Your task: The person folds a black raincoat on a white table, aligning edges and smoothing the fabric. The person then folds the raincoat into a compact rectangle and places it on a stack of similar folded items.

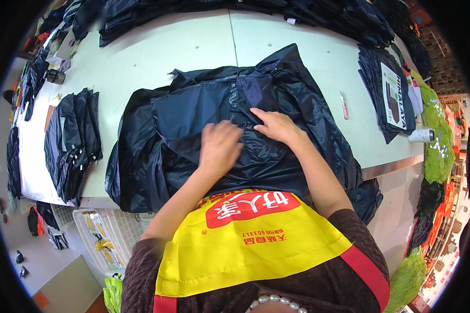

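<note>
A dark navy, shiny jacket [193,107] of thin fabric lies spread and rumpled on the pale table in front of me, its lower part close against my body. My left hand [221,145] is over the middle of the jacket, its fingers curled downward and smeared by motion; whether they grip the cloth cannot be made out. On the right, my right hand [277,125] rests on the jacket beside a purplish-navy panel [253,89], index finger and thumb stretched out and apart. The two hands do not touch.
Stacks of folded dark garments [73,141] lie on the table [188,52] at left and along the far edge. At right are a small cutter [344,105], a garment pile [373,88] with a printed bag on top, and a white cylinder [422,135]. A white plastic basket [96,237] stands below left.
</note>
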`<act>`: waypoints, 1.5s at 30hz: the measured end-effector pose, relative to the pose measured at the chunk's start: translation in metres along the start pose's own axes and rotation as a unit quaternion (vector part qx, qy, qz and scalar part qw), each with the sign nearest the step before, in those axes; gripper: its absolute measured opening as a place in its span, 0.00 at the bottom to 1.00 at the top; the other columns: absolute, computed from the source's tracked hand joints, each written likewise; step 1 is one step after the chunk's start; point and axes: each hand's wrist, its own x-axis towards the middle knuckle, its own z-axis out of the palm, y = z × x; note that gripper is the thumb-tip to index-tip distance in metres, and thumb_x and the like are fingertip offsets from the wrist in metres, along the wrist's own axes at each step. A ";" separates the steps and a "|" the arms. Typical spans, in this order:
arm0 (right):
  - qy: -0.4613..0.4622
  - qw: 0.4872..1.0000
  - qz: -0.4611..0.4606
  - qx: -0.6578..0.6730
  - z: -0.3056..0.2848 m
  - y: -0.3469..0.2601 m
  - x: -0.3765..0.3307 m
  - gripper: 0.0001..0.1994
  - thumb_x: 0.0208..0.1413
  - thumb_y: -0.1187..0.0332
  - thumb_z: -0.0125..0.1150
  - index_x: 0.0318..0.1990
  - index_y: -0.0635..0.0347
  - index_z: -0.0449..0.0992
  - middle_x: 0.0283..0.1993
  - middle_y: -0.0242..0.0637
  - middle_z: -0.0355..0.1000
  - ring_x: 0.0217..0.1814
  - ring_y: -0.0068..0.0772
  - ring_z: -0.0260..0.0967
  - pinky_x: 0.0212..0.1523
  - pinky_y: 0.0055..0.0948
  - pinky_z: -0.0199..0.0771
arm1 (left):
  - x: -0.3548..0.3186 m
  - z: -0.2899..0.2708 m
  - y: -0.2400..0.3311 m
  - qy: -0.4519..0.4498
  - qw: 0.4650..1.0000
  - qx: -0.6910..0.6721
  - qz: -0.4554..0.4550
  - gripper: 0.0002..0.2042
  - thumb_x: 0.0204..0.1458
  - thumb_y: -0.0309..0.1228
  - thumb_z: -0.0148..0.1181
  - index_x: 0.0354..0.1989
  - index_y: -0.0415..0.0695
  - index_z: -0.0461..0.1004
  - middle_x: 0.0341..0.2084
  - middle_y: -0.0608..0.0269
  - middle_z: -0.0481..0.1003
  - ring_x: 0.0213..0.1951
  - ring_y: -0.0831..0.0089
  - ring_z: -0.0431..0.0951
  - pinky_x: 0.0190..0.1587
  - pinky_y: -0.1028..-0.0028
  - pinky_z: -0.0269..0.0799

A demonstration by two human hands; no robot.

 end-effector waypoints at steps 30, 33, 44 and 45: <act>0.210 0.962 -0.166 -0.054 0.003 -0.033 -0.015 0.28 0.51 0.56 0.57 0.59 0.58 0.63 0.65 0.47 0.54 0.67 0.51 0.48 0.62 0.51 0.50 | 0.009 0.024 -0.037 -0.071 0.993 0.020 -0.092 0.22 0.41 0.24 0.54 0.50 0.48 0.71 0.33 0.58 0.70 0.38 0.59 0.73 0.38 0.64 0.72; 0.154 0.964 -0.182 -0.119 0.031 -0.044 -0.012 0.32 0.50 0.51 0.58 0.60 0.57 0.61 0.66 0.43 0.53 0.69 0.46 0.46 0.63 0.54 0.45 | 0.010 0.014 -0.036 -0.119 0.989 0.006 -0.090 0.18 0.45 0.27 0.54 0.48 0.43 0.71 0.37 0.56 0.71 0.43 0.58 0.72 0.43 0.64 0.71; 0.107 0.973 -0.121 -0.167 0.054 -0.032 0.005 0.36 0.53 0.44 0.52 0.65 0.54 0.55 0.69 0.39 0.48 0.72 0.42 0.40 0.67 0.52 0.37 | 0.063 0.016 -0.111 -0.090 0.965 0.194 -0.153 0.45 0.43 0.64 0.52 0.65 0.47 0.52 0.65 0.52 0.50 0.67 0.59 0.48 0.63 0.51 0.46; 0.104 0.973 -0.119 -0.170 0.055 -0.032 0.005 0.36 0.53 0.45 0.52 0.65 0.54 0.54 0.69 0.39 0.48 0.72 0.42 0.39 0.67 0.51 0.36 | 0.063 0.016 -0.107 -0.097 0.963 0.193 -0.164 0.45 0.42 0.64 0.53 0.65 0.46 0.53 0.65 0.51 0.52 0.67 0.59 0.49 0.62 0.51 0.47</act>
